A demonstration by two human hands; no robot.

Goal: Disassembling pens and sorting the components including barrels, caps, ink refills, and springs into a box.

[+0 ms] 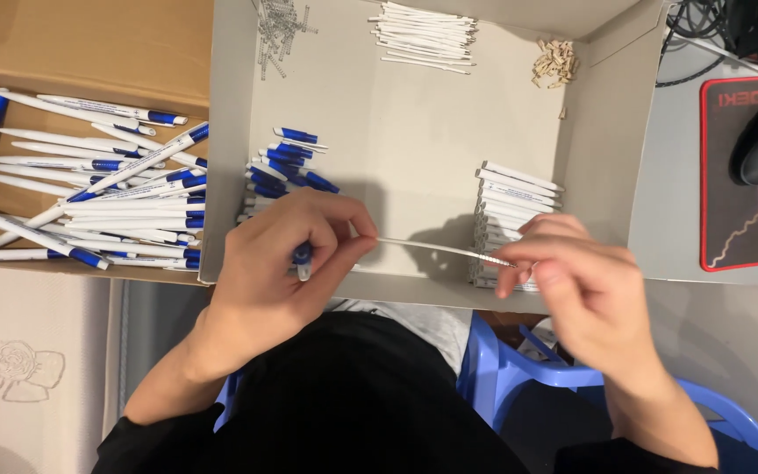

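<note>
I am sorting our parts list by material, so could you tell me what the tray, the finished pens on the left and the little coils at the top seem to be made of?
The tray looks like matte grey cardboard, with folded walls and flaps. The finished pens look like smooth white plastic with glossy blue ends. The coils are probably thin metal wire springs, though they are too small to be sure.

Matt grey cardboard tray (414, 149) beyond both hands; glossy blue plastic pen piece (302, 257) in the left hand (287, 263); thin white smooth plastic refill (440, 249) reaching the right hand (581, 285).
</note>
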